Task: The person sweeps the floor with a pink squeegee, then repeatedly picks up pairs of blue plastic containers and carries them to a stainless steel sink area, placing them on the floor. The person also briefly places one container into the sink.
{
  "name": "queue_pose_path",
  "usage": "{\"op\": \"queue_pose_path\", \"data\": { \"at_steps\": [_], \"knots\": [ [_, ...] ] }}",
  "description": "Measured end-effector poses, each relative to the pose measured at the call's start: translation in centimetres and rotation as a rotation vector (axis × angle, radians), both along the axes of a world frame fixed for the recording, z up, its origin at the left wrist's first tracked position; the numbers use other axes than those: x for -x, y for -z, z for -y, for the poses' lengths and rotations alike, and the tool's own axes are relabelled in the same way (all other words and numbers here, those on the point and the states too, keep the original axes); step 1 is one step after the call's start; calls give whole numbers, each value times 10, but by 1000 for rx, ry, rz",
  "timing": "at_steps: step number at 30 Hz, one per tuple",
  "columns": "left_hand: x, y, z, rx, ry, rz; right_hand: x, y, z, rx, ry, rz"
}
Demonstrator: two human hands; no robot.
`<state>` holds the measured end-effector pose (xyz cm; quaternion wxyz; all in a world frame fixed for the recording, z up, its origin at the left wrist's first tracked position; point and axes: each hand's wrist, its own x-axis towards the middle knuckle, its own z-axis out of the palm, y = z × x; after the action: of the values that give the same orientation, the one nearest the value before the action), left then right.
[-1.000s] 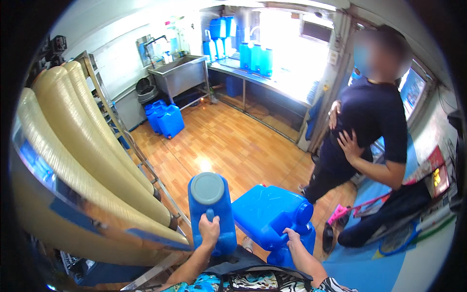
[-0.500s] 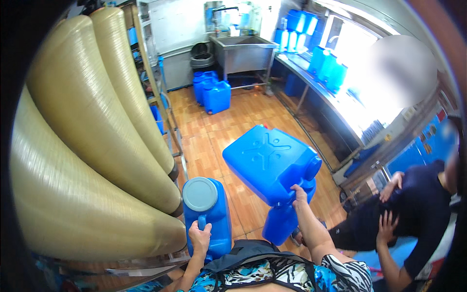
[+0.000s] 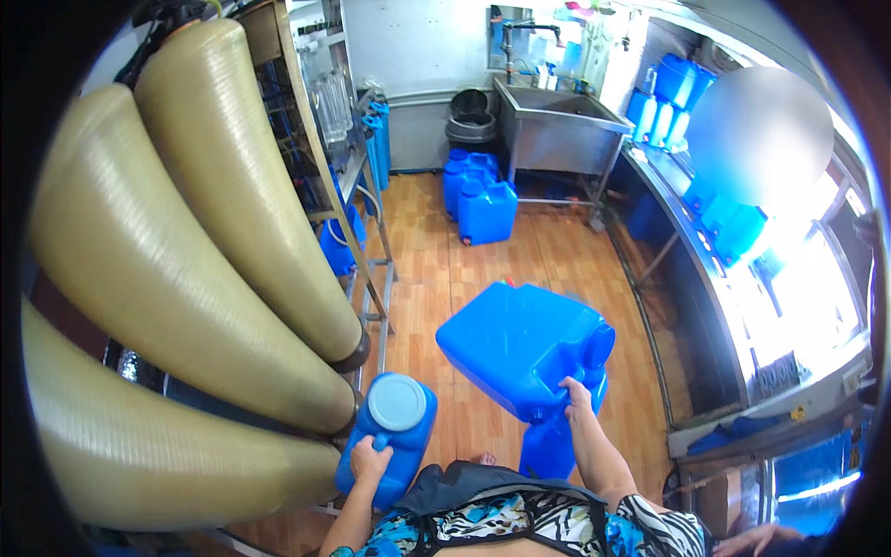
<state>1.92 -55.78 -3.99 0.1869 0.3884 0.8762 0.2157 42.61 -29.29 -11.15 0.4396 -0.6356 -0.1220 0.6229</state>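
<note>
My left hand is closed round the handle of a blue water jug with a wide, pale grey-blue lid. The jug hangs upright close to my left side. On the right, my right hand grips the handle area of a large blue jerry can, which is tilted and has a ridged blue cap and a small red part at its far end. Below it shows a second blue container, partly hidden; whether the same hand also holds it I cannot tell.
Large tan cylindrical tanks line the left, beside a metal rack. Ahead, several blue jerry cans stand on the wood-look floor near a steel sink and dark bin. A counter with blue containers runs along the right.
My view has turned right and moved forward, with both containers still in my hands. The person in dark clothes at the right has mostly left view; only a hand shows at the lower edge.
</note>
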Motion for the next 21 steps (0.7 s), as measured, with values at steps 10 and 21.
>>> {"op": "queue_pose_path", "data": {
  "at_steps": [10,21],
  "knots": [
    [3,77,-96,600,-119,129,5,21,-173,146,-224,214],
    [54,198,-233,865,-229,468,65,-39,-366,-249,-603,657]
  ]
}}
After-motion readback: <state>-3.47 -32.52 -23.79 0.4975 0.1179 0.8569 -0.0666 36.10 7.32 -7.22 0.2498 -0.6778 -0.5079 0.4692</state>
